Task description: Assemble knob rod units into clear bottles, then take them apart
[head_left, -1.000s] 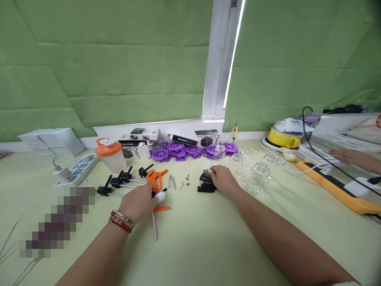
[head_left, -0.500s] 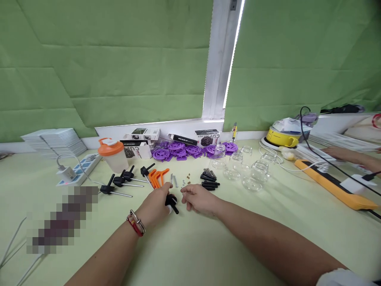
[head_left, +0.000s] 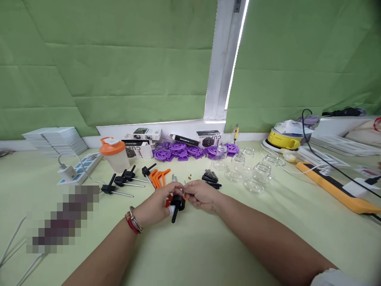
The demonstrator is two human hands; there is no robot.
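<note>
Both hands meet low over the desk [head_left: 208, 254]. The left hand [head_left: 154, 204] grips a black-handled tool [head_left: 177, 205] with an orange piece against it; the right hand [head_left: 201, 194] pinches at its top. Just beyond the hands lie orange clips [head_left: 159, 176], black pins [head_left: 210, 179], and farther right, glass jars [head_left: 257, 174].

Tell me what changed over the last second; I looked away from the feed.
The right hand left the black sticks and came in to meet the left hand; both now hold the black-handled part above the table. The jars, purple discs and orange-lidded shaker lie as before.
</note>
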